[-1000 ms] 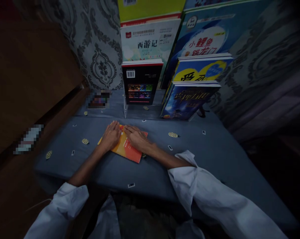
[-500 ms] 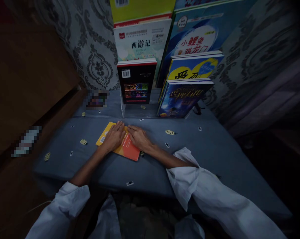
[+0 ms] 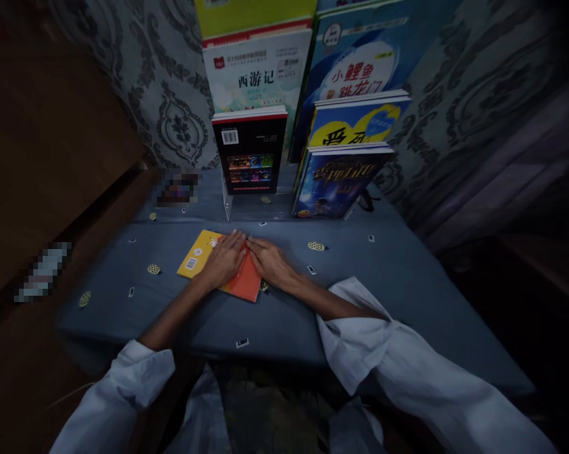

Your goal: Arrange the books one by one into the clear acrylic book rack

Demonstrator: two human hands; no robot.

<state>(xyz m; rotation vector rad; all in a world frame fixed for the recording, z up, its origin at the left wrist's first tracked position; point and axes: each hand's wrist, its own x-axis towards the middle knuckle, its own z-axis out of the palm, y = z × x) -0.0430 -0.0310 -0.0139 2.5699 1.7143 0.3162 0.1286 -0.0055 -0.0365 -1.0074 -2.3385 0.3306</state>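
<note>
A small yellow and orange book [image 3: 242,287] lies flat and slightly turned on the blue-grey cloth of the table [image 3: 360,277]. Its yellow end, with a barcode and a small drawing, shows on the left. Across the book's middle lies my left hand [image 3: 225,258], flat with its fingers stretched out. My right hand [image 3: 268,261] rests at the book's right edge, fingers extended, the tips close to those of my left hand. Both hands cover part of the print.
Beyond the hands stands a clear book stand [image 3: 260,207] holding a black book [image 3: 251,142], a dark blue book [image 3: 338,183], a blue and yellow book [image 3: 329,126] and several larger ones. A pixelated item [image 3: 178,188] lies at the back left. Patterned fabric [image 3: 183,120] hangs behind.
My left hand has slid right across the book, uncovering more of the yellow end and a small drawing. My right hand stays by the right edge. The view has shifted slightly.
</note>
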